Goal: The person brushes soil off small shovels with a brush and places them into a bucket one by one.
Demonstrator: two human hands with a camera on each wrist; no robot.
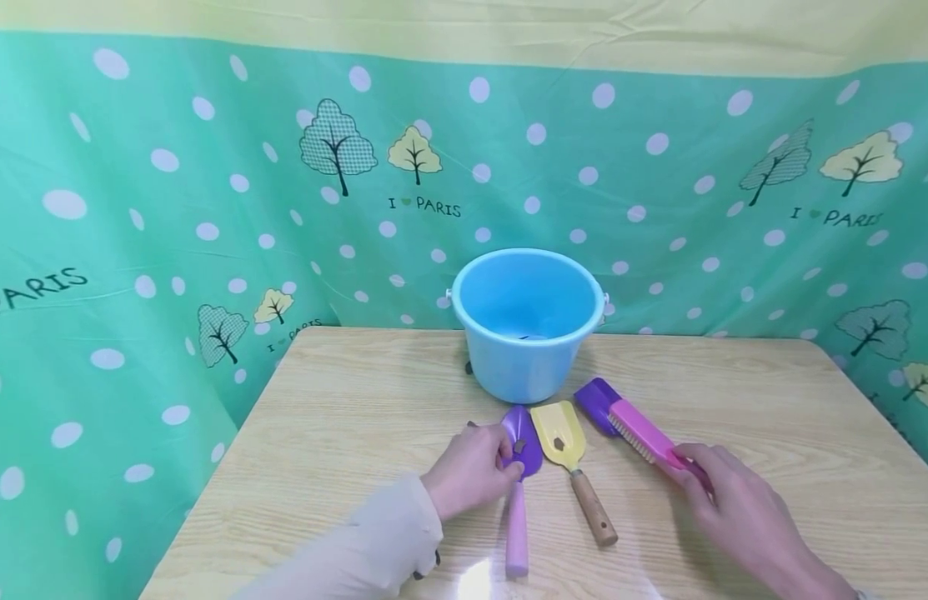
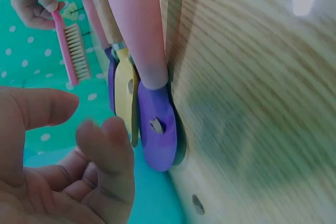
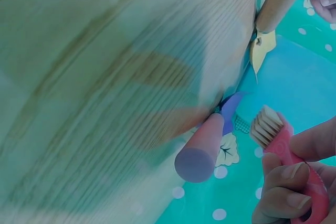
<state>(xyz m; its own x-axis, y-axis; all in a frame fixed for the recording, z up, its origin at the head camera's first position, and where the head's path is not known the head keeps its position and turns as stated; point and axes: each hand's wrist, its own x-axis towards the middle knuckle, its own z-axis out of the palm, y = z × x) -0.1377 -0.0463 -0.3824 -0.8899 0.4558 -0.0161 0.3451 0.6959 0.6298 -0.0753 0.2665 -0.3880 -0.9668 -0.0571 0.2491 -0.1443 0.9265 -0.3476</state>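
Observation:
My left hand hovers over a purple toy shovel with a lavender handle. Its thumb and fingers stand apart in the left wrist view, with nothing between them. A small grey-brown piece lies on that shovel's blade. My right hand grips a pink brush with pale bristles by its handle. In the head view the brush overlaps a second purple shovel, whose pink handle shows in the right wrist view. Between them lies a yellow shovel with a wooden handle and another small piece on it.
A light blue bucket stands behind the shovels at the table's far side. More small dark pieces lie on the wood, one by the bucket's base and others near the left hand and sleeve. A green dotted curtain hangs behind the table.

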